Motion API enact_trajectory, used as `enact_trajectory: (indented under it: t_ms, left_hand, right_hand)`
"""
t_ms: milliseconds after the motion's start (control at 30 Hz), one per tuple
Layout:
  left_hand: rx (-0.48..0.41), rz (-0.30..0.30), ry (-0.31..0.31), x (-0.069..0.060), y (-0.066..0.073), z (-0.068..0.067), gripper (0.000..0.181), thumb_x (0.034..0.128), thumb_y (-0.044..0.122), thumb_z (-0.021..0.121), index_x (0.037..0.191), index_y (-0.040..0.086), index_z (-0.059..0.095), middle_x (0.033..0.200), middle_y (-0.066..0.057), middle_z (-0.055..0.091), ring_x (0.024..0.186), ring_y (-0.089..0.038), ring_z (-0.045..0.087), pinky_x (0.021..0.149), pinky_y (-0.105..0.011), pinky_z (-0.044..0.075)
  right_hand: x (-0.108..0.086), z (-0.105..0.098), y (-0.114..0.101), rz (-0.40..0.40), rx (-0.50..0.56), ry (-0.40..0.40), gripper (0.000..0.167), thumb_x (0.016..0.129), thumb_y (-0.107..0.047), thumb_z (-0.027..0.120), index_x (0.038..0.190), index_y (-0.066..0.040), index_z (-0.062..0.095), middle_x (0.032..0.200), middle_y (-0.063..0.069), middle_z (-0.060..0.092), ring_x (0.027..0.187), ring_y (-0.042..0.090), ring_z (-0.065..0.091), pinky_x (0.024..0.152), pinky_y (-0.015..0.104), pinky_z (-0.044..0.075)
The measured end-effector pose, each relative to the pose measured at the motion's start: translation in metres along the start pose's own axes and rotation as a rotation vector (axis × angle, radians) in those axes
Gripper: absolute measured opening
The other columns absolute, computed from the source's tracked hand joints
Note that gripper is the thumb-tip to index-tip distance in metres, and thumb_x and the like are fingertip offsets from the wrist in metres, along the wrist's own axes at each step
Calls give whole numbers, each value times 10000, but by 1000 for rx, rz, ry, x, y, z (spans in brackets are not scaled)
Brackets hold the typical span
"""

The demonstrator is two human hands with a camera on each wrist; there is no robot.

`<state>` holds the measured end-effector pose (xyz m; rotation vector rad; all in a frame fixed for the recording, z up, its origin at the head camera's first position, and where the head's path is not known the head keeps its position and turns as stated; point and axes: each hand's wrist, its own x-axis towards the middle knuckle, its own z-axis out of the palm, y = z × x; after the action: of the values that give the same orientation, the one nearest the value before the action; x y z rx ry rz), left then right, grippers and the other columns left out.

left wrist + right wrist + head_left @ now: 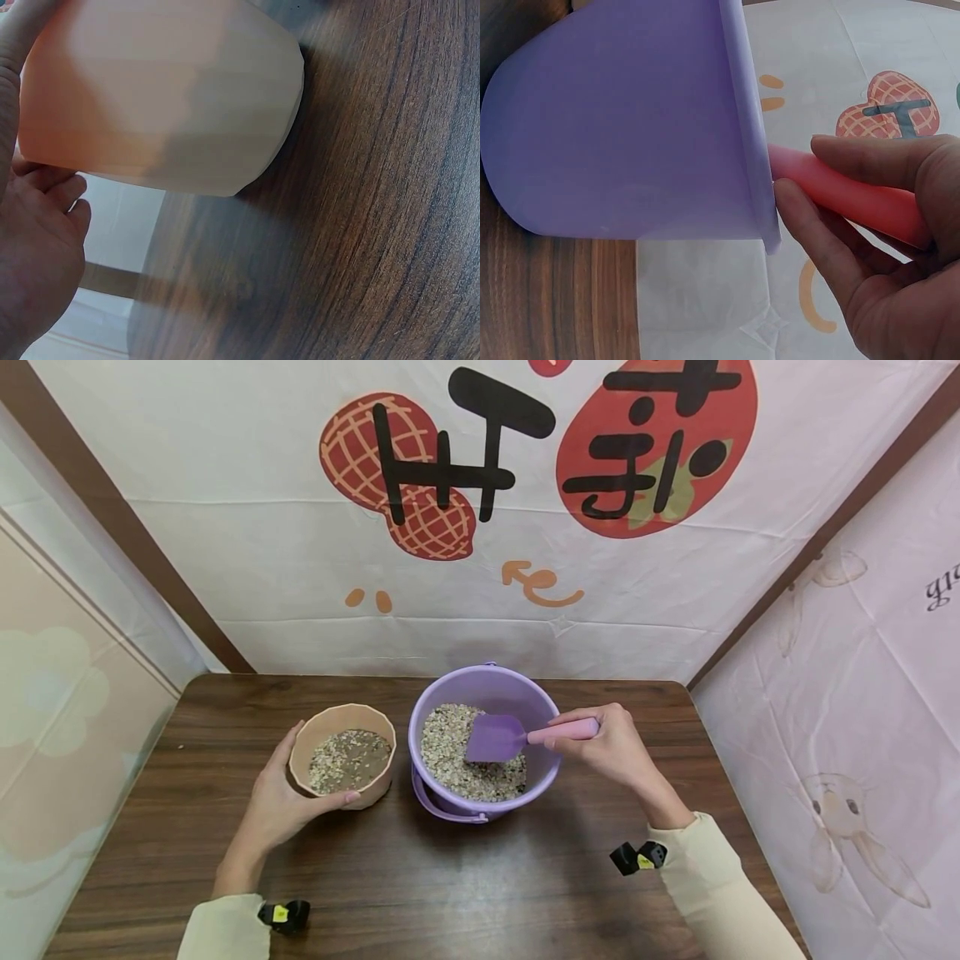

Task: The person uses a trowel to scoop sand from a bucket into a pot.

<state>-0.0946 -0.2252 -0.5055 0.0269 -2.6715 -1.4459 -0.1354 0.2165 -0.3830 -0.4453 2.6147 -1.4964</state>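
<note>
Backdrop [480, 639]: white sheeting, printed with red motifs and bold black characters, standing along the far side of my work area.

Wooden table [570, 885]: dark brown with visible grain, directly before me.

Purple bucket [517, 695]: upright on the table, ahead of me. Its carrying handle [444, 816] hangs down on the side nearest me, towards the left.

Peach pot [380, 779]: just left of the bucket, a narrow gap between the rims. My left hand [281, 806] grasps it, thumb across the near side and fingers round the outer left wall. I cannot tell whether its base rests fully on the table.

Scoop [497, 739]: purple blade, pink grip. My right hand [603, 739] pinches the grip between thumb and fingers at the bucket's right rim. The blade is inside the bucket, over the grit [450, 747]; I cannot confirm how far it touches.

Black wrist units with yellow labels: one at my left cuff [228, 927], one at my right cuff [678, 847].

Grit: pale, mixed grains, covering the bucket's interior floor. Similar grains lie in the pot beside a smooth brown area, nature undetermined.
</note>
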Motion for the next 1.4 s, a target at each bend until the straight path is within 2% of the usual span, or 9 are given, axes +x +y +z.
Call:
enact_trajectory:
  t_ms: [200, 400, 667, 833, 967, 1167, 1233, 1400]
  left_hand:
    - [3, -1, -1, 0, -1, 1, 1342, 579, 388, 1008, 1635, 179, 207, 1558, -227, 378, 1371, -445, 384, 1048, -677, 344]
    - [11, -9, -6, 0, 0, 0, 1346, 582, 397, 1005, 1635, 170, 199, 1556, -233, 376, 1371, -449, 384, 1050, -677, 346]
    - [62, 7, -26, -1, 12, -8, 1420, 588, 416, 997, 1648, 139, 94, 1653, -248, 153, 1467, -501, 216, 1087, -735, 265]
    - [65, 65, -26, 0, 30, -10, 1441, 567, 434, 1004, 1651, 195, 86, 1675, -185, 122, 1486, -475, 186, 1105, -729, 243]
    - [28, 121, -59, 1, 52, -5, 1425, 563, 412, 1010, 1647, 291, 93, 1685, -117, 125, 1503, -437, 159, 1113, -732, 223]
    - [-29, 204, -151, 4, 82, 12, 1414, 545, 392, 1019, 1642, 315, 130, 1655, -169, 213, 1492, -407, 201, 1133, -681, 251]
    - [-39, 206, -194, 5, 89, 19, 1425, 541, 423, 1014, 1641, 327, 113, 1660, -141, 215, 1495, -378, 221, 1144, -653, 270]
    - [-28, 213, -254, 10, 100, 38, 1456, 522, 500, 999, 1645, 279, 99, 1678, -74, 181, 1509, -333, 212, 1176, -605, 253]
  right_hand:
    - [1, 1, 0, 13, 0, 1, 130, 829, -127, 853, 949, -180, 848, 938, -50, 779, 955, 143, 718, 770, 224, 565]
    - [0, 1, -1, 0, 0, -13, 143, 840, -108, 838, 959, -185, 848, 933, -86, 777, 947, 128, 719, 758, 241, 576]
    - [0, 1, -1, 0, 7, -14, 150, 840, -98, 834, 960, -186, 848, 934, -93, 776, 952, 126, 722, 763, 252, 580]
    - [0, 0, -3, -4, 12, -18, 147, 843, -100, 833, 964, -181, 848, 925, -87, 777, 959, 126, 723, 769, 252, 580]
    - [0, 0, -4, -3, 20, -15, 152, 841, -90, 832, 966, -176, 847, 922, -78, 777, 957, 130, 724, 767, 249, 578]
    - [-1, 0, -4, 15, 27, -11, 149, 838, -99, 835, 969, -167, 846, 924, -64, 778, 961, 135, 725, 776, 243, 575]
    - [-1, 0, -4, 20, 26, -11, 144, 840, -105, 835, 970, -168, 846, 926, -68, 778, 967, 132, 724, 784, 243, 573]
    - [-2, 0, -4, 32, 25, -14, 139, 846, -106, 832, 966, -175, 847, 921, -81, 777, 970, 130, 723, 789, 250, 575]
